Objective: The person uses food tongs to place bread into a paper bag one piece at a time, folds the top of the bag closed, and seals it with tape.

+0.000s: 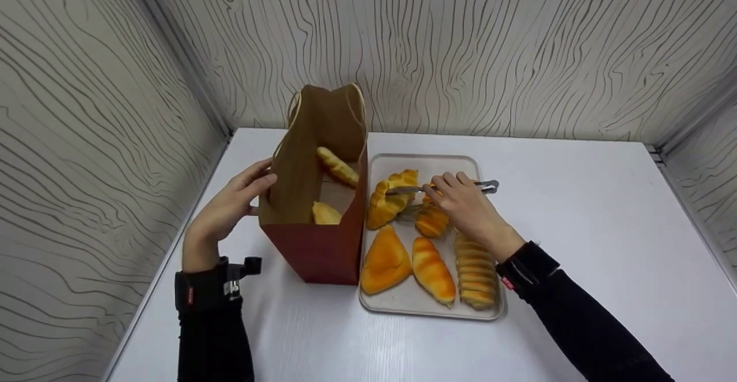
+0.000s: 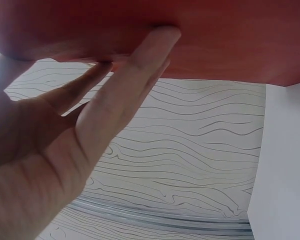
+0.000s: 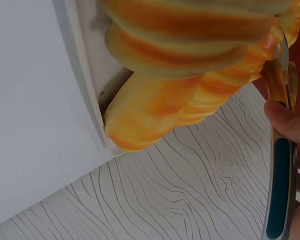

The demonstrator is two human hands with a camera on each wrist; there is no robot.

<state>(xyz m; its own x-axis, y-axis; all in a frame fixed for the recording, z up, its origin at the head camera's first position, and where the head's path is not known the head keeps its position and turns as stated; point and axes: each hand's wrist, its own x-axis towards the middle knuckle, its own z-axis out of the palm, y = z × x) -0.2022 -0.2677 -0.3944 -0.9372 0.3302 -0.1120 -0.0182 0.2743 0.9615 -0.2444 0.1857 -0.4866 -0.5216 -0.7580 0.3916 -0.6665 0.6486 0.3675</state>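
My right hand [image 1: 466,203] grips metal tongs [image 3: 281,185] with teal handle inlays. In the head view, one tong arm lies across the curved, ridged bread [image 1: 380,204] at the tray's back left. A ridged roll [image 1: 432,222] sits beneath the tongs, partly hidden by the hand. My left hand [image 1: 233,200] is at the left rim of a tall red paper bag [image 1: 322,252], its extended fingers [image 2: 150,50] touching the side. The bag stands open and upright, holding a slender bread [image 1: 337,166] and a paler piece [image 1: 326,214].
The bag stands beside a shallow light tray [image 1: 426,311]. At its front lie a triangular bread [image 1: 386,261], an oval striped bread [image 1: 433,269] and a long ridged loaf [image 1: 477,281]. A white table [image 1: 593,238] carries everything, with patterned walls [image 1: 460,48] behind and at the sides.
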